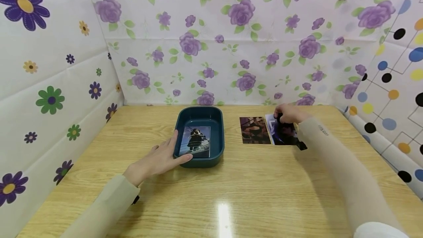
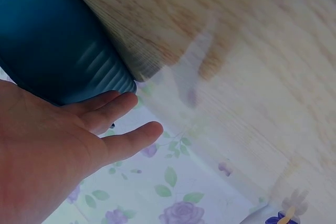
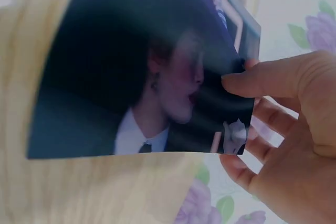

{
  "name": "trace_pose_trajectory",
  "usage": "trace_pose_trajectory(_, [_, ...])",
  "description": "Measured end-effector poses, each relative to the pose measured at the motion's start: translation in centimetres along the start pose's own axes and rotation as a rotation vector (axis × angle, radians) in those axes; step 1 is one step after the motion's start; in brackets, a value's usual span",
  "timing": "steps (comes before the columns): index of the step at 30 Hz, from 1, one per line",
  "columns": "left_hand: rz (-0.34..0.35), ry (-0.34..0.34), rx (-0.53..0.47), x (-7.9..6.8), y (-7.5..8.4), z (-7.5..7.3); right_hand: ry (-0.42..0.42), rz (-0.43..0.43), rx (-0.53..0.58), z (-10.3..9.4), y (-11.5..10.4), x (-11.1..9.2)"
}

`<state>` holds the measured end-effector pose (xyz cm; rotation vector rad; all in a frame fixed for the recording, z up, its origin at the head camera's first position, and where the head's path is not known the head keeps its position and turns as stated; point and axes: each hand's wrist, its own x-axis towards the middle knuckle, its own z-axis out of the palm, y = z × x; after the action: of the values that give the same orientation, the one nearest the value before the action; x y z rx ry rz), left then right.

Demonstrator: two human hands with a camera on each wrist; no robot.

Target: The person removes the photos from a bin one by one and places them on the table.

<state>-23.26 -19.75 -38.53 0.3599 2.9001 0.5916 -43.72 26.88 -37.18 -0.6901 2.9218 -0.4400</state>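
Note:
A deep teal plastic tray [image 1: 218, 161] stands on the wooden table, with a photo card [image 1: 199, 140] lying in it. My left hand [image 1: 156, 161] rests against the tray's left side and near corner, its fingers extended. In the left wrist view, that hand [image 2: 58, 150] lies along the tray's wall [image 2: 58, 35]. My right hand [image 1: 290, 114] pinches the far edge of a dark photo card [image 1: 285, 135]. Up close, the right wrist view shows the thumb on top of this slightly bent photo card [image 3: 94, 98] and fingers below. Left of it lies a reddish-brown photo card [image 1: 255, 130].
The wooden table [image 1: 264, 190] is bordered by a purple-rose sheet [image 1: 228, 61] at the back. Sheets with flowers [image 1: 49, 69] and coloured dots [image 1: 393, 94] flank it on the left and right. Bare tabletop lies between the tray and the cards.

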Motion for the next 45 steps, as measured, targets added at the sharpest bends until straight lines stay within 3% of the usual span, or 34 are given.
trace_pose_trajectory(5, [0.000,-0.011,-0.004,0.0,0.1,-0.1,0.012,0.042,-0.116,1.0,-0.1,0.0])
trace_pose_trajectory(12, [-0.002,-0.013,-0.004,0.0,0.1,-0.2,0.036,0.024,-0.143,1.2,-0.5,0.3])
trace_pose_trajectory(15, [-0.004,-0.015,-0.006,-0.1,0.0,-0.2,0.070,-0.022,-0.016,0.8,-1.6,1.1])
trace_pose_trajectory(17, [-0.006,-0.014,-0.006,-0.2,0.0,-0.2,0.072,-0.062,0.125,0.4,-2.9,2.0])
trace_pose_trajectory(21, [-0.009,-0.009,-0.007,-0.3,-0.1,-0.2,0.046,-0.102,0.342,-0.4,-6.8,3.8])
trace_pose_trajectory(29, [-0.002,-0.011,-0.005,-0.1,-0.1,-0.1,-0.036,-0.289,0.545,0.3,-15.6,6.4])
trace_pose_trajectory(34, [0.003,-0.013,0.000,0.1,-0.2,0.0,-0.087,-0.360,0.501,2.2,-19.2,8.4])
trace_pose_trajectory(40, [-0.007,-0.017,-0.003,0.2,-0.2,0.0,-0.139,-0.471,0.295,4.2,-22.4,10.2])
trace_pose_trajectory(45, [-0.013,-0.014,-0.011,0.0,-0.2,-0.1,-0.193,-0.477,0.178,5.6,-24.0,10.9])
